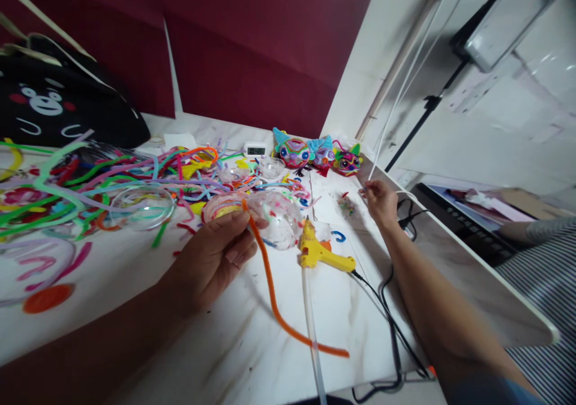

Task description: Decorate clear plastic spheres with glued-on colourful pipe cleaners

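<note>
- Nearest the lens, the left forearm (112, 339) is slanting across the lower left of the frame, and the left hand (220, 258) is pinching one end of an orange pipe cleaner (270, 285) between thumb and forefinger.
- That orange pipe cleaner is hanging from the grip at the centre of the frame, curving down and right – its free end is pointing toward the lower right.
- Just right of it, a yellow glue gun (321, 254) is lying on the white table (211, 339), its nozzle facing up the frame; a clear glue stick (308, 303) is running from its back to the bottom edge, crossing the pipe cleaner's line.
- A black cord (391, 321) is trailing from the handle toward the lower right.
- At right of centre, the right hand (381, 203) is bending its fingers inward near a white cord (382, 135) – whether they are grasping anything, I cannot tell.
- Beyond the left hand, clear plastic bowls (144, 206) are sitting among a tangle of coloured pipe cleaners (108, 171) filling the left of the frame.
- Three bright decorated figures (294, 151) are standing at upper centre, beside a small digital clock (257, 150).
- A black bag (54, 102) is resting at upper left, against a maroon backdrop (252, 45).
- At the right edge, another person's striped sleeve (549, 279) is showing.
</note>
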A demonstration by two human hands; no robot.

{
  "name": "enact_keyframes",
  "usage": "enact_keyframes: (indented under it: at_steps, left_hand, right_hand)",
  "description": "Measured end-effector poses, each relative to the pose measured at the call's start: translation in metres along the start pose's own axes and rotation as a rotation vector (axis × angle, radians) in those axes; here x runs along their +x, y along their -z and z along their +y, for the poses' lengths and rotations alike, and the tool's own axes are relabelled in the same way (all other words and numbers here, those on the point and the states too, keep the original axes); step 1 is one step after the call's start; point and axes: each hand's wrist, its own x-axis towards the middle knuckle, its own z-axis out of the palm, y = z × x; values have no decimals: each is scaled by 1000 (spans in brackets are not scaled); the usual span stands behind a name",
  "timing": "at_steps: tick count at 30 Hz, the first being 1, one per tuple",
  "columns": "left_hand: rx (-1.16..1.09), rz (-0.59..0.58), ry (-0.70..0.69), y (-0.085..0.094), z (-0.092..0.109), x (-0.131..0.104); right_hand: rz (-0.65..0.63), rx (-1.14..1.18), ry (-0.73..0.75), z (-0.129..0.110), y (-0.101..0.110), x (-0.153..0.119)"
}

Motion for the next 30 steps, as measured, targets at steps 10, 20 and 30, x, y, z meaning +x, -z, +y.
enact_keyframes:
  at_steps: [10,20,30]
  left_hand:
    - [8,-53,-2,2,1,-1]
    - [-7,-25,1,1,0,-2]
    - [-11,-15,3,0,0,-1]
  right_hand:
    - [-43,-61,-26,-17,4,-5]
    - [-54,-121,12,-26,7,-6]
    - [-54,-183,70,-23,8,-6]
